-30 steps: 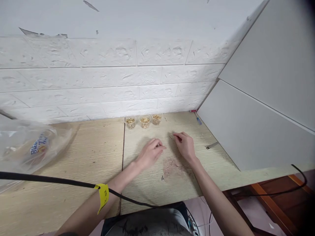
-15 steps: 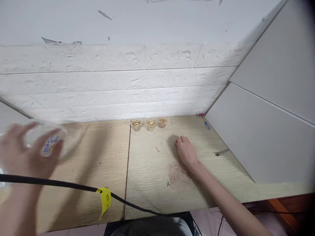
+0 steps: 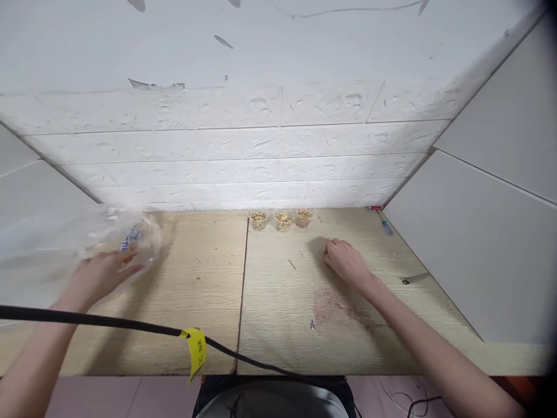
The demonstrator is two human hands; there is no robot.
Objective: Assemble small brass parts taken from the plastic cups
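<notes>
Head view: left hand [image 3: 98, 276] is over at the clear plastic bag [image 3: 47, 249], thumb spread apart from the fingers, so I'd call it open rather than gripping. Can't tell if the fingertips are inside the bag or just on the plastic. Right hand [image 3: 348, 264] is low over the table [image 3: 195, 325], fingers curled together; whether something's pinched in there, no clue, the knuckles hide it. The bag is on the table's left side, with three cups of gold-coloured bits ( [image 3: 258, 220], [image 3: 283, 221], [image 3: 304, 218]) lined up near the wall. One thin piece [image 3: 292, 265] lies loose between the hands, and a small metal part [image 3: 312, 325] sits closer to the front edge. If you're working at that bag, imo find the opening first, then keep thumb and fingers on the same layer so the film doesn't bunch up. Go slow, since floppy plastic could drag stuff along. I'd keep the right hand low and quiet so it doesn't flick the loose piece, and watch the black cable [image 3: 130, 323] crossing in front of the left forearm.
</notes>
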